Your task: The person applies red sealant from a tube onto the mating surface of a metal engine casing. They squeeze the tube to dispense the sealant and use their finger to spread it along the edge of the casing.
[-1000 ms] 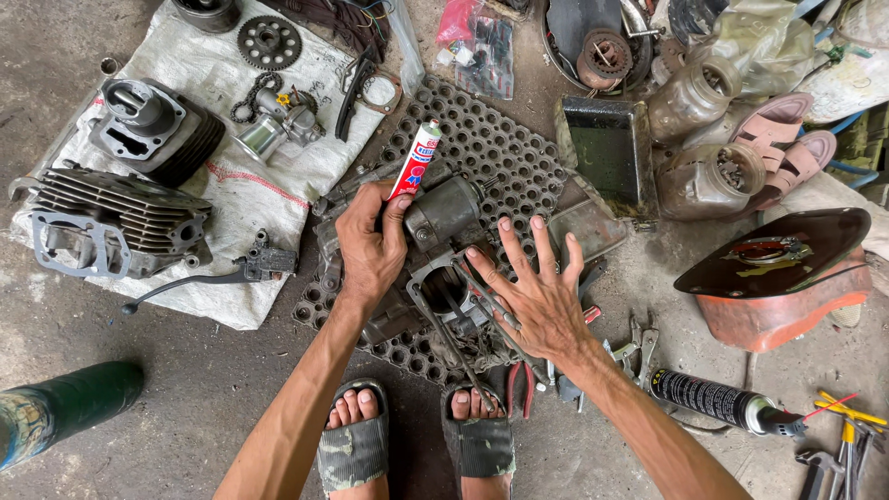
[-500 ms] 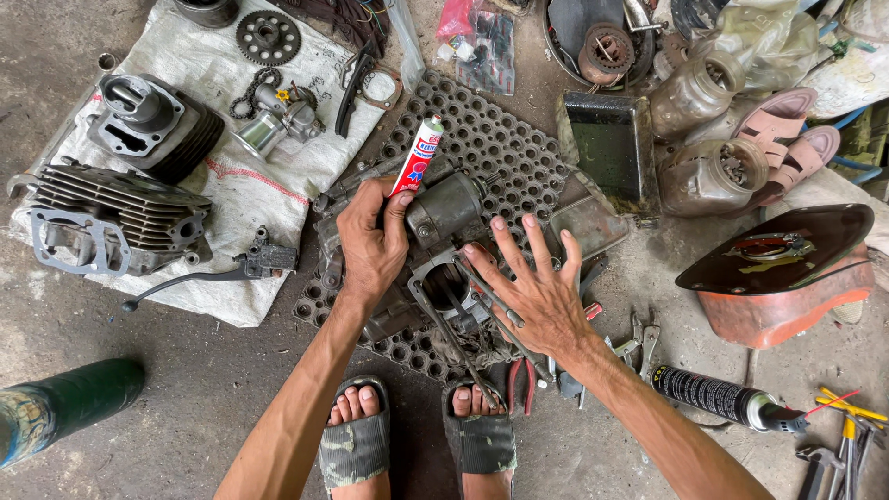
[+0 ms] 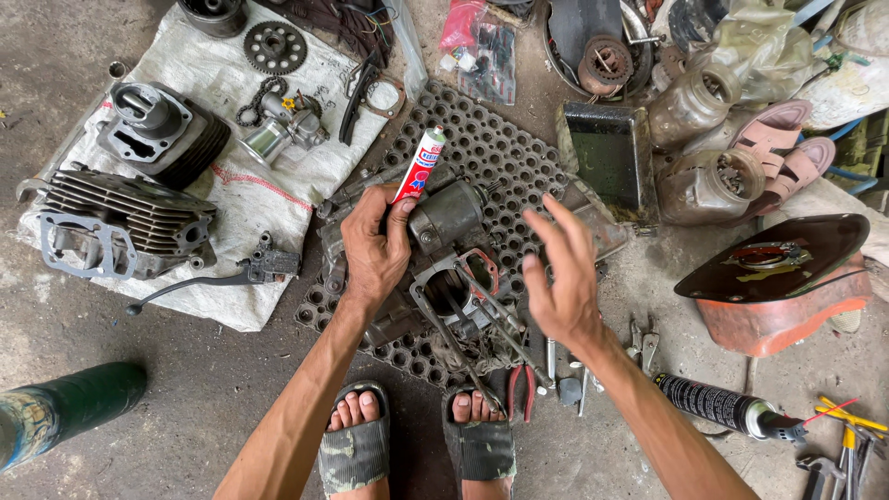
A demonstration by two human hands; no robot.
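My left hand (image 3: pixel 375 243) grips a red-and-white tube of sealant (image 3: pixel 419 164), held upright over an engine crankcase (image 3: pixel 454 287) that lies on a black perforated rubber mat (image 3: pixel 505 153). My right hand (image 3: pixel 562 278) hovers just right of the crankcase, fingers spread and empty, lifted off the engine. A round grey starter motor (image 3: pixel 447 218) sits on the crankcase right beside the left hand. Long studs stick out from the crankcase toward my sandalled feet.
On a white sack (image 3: pixel 231 194) at left lie a finned cylinder head (image 3: pixel 116 222), a cylinder (image 3: pixel 162 130), a sprocket (image 3: pixel 275 46), a carburettor and a lever (image 3: pixel 222 275). Pliers (image 3: pixel 519 384), a black spray can (image 3: pixel 718 407), an orange tank (image 3: pixel 787 278) and jars lie right.
My right hand has lifted off the crankcase and moved right, fingers still spread. The left hand keeps holding the tube in the same place.
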